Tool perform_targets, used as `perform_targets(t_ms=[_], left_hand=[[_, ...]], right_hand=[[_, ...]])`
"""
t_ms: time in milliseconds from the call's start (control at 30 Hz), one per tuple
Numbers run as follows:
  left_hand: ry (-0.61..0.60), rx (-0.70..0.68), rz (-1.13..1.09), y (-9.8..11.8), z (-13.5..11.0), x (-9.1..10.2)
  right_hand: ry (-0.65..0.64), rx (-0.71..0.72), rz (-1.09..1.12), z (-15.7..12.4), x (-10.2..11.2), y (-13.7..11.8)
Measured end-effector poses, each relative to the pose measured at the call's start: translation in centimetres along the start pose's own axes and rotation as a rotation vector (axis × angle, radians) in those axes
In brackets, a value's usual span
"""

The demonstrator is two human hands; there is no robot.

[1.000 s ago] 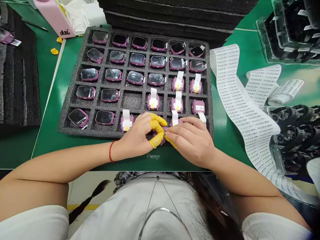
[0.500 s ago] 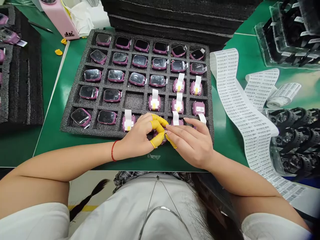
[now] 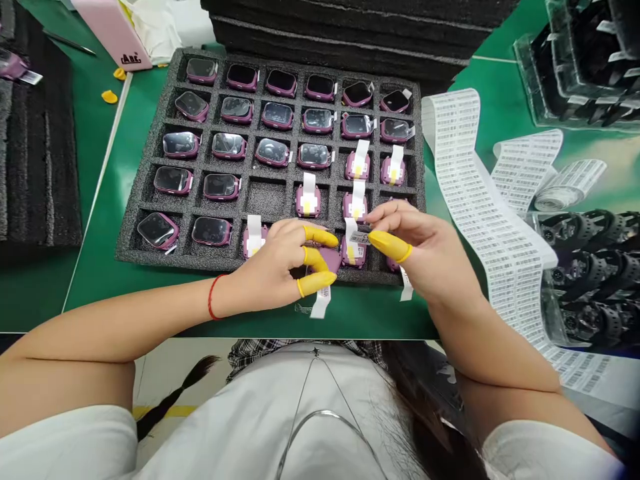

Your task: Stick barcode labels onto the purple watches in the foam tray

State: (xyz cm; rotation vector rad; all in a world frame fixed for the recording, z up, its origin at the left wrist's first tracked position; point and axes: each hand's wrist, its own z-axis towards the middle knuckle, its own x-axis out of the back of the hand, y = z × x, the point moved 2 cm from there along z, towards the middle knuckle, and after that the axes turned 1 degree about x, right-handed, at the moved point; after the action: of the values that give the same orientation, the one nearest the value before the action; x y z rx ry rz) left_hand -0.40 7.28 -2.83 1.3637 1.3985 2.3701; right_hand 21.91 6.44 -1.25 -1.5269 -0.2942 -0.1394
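Note:
My left hand [image 3: 280,267], with yellow finger cots on the thumb and two fingers, grips a purple smartwatch body [image 3: 331,260] at the front of the black foam tray [image 3: 150,259]. A white paper tab [image 3: 321,303] hangs below that watch. To the right, my right hand [image 3: 425,250] pinches a small strip with barcode-like print [image 3: 360,237] between its yellow-capped thumb and a finger. The strip is over another purple watch [image 3: 354,255], lying back up with a white tab. Several watches in the tray lie screen up, such as this watch [image 3: 212,231].
Long barcode label sheets [image 3: 455,147] curl along the right beside a label roll [image 3: 570,187]. Clear trays of black watches [image 3: 590,267] stand at far right. Foam stacks [image 3: 350,33] rise behind and at left. A scrap of clear film [image 3: 303,308] lies near the front edge.
My right hand has parted from the left and moved right and up, with the small strip in its pinch. The left hand still holds the watch, and the hanging white tab now shows.

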Motion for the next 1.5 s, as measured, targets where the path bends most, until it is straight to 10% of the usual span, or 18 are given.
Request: perform_targets(t_ms=[133, 400, 1500], left_hand=[[-0.172, -0.035, 0.125, -0.6, 0.0, 0.3], [-0.043, -0.054, 0.321, -0.8, -0.7, -1.1], [-0.035, 0.121, -0.064, -0.4, 0.4, -0.6]], right_hand=[[-0.035, -0.169, 0.149, 0.4, -0.7, 0.6], [-0.137, -0.148, 0.015, -0.5, -2.2, 0.6], [-0.057, -0.026, 0.021, -0.4, -1.9, 1.4]])
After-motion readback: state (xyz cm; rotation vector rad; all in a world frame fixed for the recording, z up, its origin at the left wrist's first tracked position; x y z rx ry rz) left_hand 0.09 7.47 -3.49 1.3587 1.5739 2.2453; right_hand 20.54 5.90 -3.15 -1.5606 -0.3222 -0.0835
